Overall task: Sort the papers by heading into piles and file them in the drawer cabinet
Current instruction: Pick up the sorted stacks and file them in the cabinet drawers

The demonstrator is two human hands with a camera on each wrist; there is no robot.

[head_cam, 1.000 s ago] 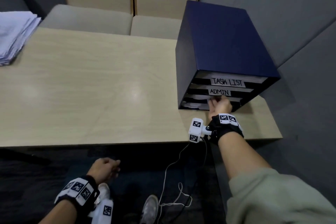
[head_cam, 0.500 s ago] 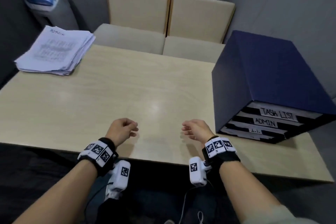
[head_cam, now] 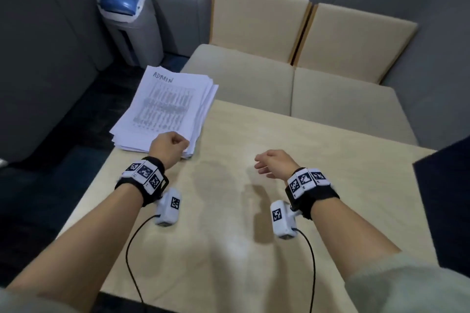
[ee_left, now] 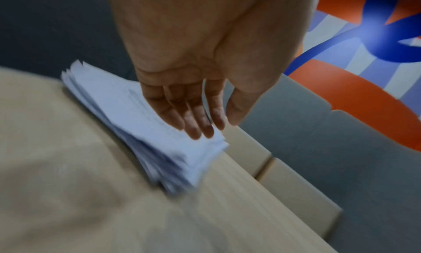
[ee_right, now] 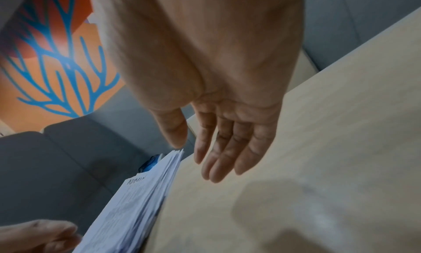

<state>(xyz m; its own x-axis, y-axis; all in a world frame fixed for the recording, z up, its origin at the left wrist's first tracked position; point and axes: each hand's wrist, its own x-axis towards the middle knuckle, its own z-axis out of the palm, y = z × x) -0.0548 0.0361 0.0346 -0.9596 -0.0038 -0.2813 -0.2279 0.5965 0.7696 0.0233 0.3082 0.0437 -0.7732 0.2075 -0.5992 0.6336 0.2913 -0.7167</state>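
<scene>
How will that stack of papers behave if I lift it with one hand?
The stack of papers would probably sag, being loose thin sheets. Its edges are fanned unevenly, so sheets may slide apart. It overhangs the table corner, which should make getting fingers under it easy for the left hand.

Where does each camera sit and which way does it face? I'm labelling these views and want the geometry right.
Head: worn on the head, looking forward and down at the table; shows both forearms, the left hand and the right hand.
Left wrist: on the left wrist, looking along the palm; open fingers over the paper stack.
Right wrist: on the right wrist, looking along the right hand's palm toward the stack's ADMIN heading; the left hand shows in its corner.
Shared: all three show the paper stack and the table.
</scene>
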